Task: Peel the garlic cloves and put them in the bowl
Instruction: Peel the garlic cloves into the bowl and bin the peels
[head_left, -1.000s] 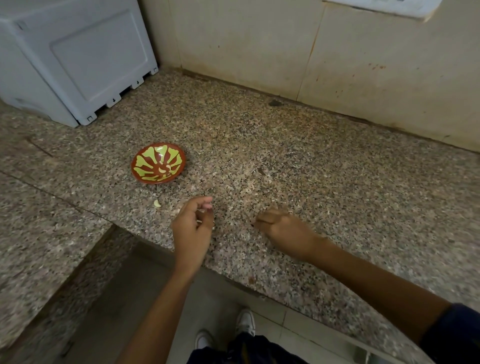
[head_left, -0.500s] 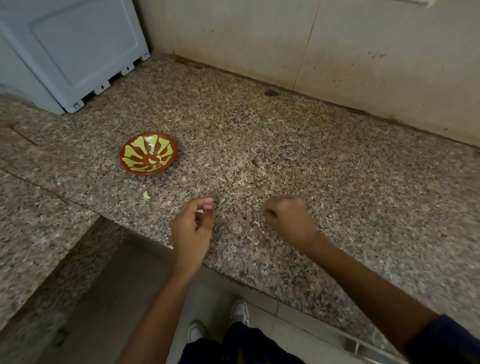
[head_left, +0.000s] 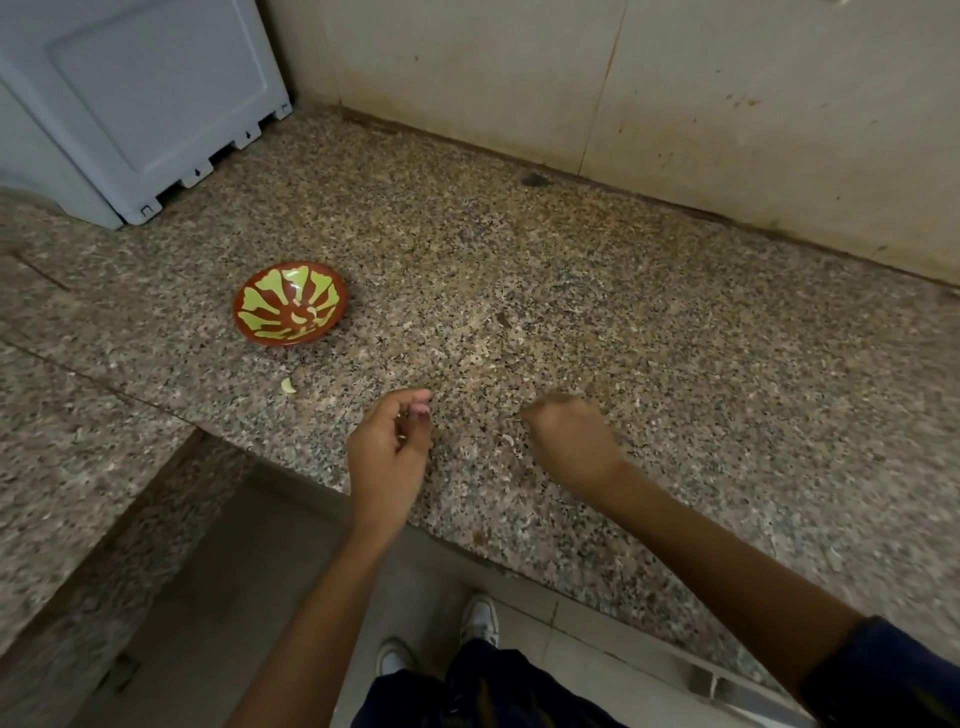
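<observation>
The left hand (head_left: 387, 457) curls, its grip pinching something small, unidentifiable. The right hand (head_left: 569, 441) is blurred, grip unreadable. Both are well right of the bowl (head_left: 254, 325).

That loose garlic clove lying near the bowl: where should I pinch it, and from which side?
Pinch the garlic clove across its thicker middle, coming straight down from above. It lies flat and curved on the granite counter, apart from the bowl, so nothing blocks its sides. The left hand looks nearest.
</observation>
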